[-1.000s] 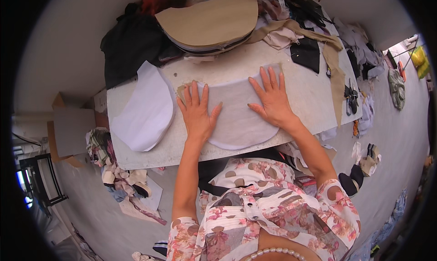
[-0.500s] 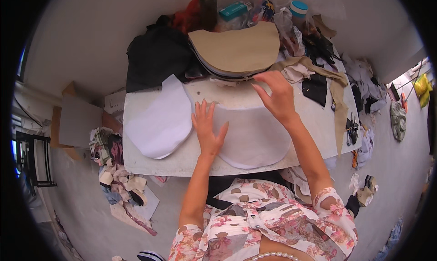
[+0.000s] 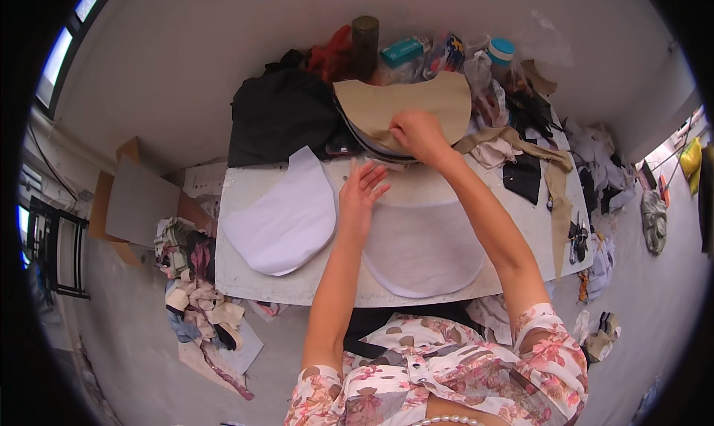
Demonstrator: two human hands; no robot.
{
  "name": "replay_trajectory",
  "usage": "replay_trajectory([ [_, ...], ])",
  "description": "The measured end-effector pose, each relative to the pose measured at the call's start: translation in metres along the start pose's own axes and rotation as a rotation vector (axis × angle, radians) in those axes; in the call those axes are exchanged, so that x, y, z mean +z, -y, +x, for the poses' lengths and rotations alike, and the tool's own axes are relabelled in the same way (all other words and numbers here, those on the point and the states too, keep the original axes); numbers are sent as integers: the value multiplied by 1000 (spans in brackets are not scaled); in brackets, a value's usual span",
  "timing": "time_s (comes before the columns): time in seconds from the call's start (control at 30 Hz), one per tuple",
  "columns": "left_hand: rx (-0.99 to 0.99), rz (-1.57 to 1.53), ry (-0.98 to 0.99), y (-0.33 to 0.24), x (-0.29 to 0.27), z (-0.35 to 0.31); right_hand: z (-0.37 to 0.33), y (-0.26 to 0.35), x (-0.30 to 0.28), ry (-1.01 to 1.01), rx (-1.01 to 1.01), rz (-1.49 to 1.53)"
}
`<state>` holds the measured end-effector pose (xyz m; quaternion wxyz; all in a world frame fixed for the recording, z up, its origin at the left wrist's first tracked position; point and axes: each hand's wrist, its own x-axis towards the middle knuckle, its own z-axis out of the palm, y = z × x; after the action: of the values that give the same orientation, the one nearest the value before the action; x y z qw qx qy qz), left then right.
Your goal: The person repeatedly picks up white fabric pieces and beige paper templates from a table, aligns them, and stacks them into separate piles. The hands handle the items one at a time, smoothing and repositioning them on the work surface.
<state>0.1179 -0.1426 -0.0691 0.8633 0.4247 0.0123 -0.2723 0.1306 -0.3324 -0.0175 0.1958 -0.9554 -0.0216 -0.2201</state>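
A stack of curved pieces stands at the back of the table, with a tan fabric piece (image 3: 364, 102) on top and darker and white layers showing along its lower edge. My right hand (image 3: 418, 134) is over the front of this tan piece, fingers curled in; whether they pinch any cloth is hidden. Just left of the stack's front edge, my left hand (image 3: 361, 184) is open, palm turned partly up and holding nothing. Nearer me lies a greyish-white curved piece (image 3: 424, 251) with a white rim. To its left is a white curved piece (image 3: 282, 221) with a pointed top.
Black cloth (image 3: 279, 117) is heaped at the back left of the white table (image 3: 238, 184). Behind the stack are a dark jar (image 3: 365, 47), a teal box (image 3: 403, 51) and a blue-lidded container (image 3: 501, 53). Tan strips (image 3: 558, 192) and scissors (image 3: 578, 240) lie right. Scraps (image 3: 204, 307) cover the left floor.
My right hand has gone from the stack's lower right edge onto the tan piece, its fingers curling. My left hand has lifted off the greyish-white piece and turned its palm. The view has shifted slightly.
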Motion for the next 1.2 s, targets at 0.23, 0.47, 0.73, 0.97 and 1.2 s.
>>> replay_trajectory([
  [0.23,103,21,-57,-22,-11,43,-51,49,-50,265,-230,89],
  [0.47,826,872,40,-51,39,-11,3,19,-44,200,-374,300],
  [0.73,869,793,12,-79,28,-35,-40,-51,-109,96,-178,102],
  [0.97,712,480,-42,-72,10,-36,-104,-46,-128,-84,203,942],
  [1.2,439,295,87,-65,-1,-66,-155,-16,-130,-236,378,984],
])
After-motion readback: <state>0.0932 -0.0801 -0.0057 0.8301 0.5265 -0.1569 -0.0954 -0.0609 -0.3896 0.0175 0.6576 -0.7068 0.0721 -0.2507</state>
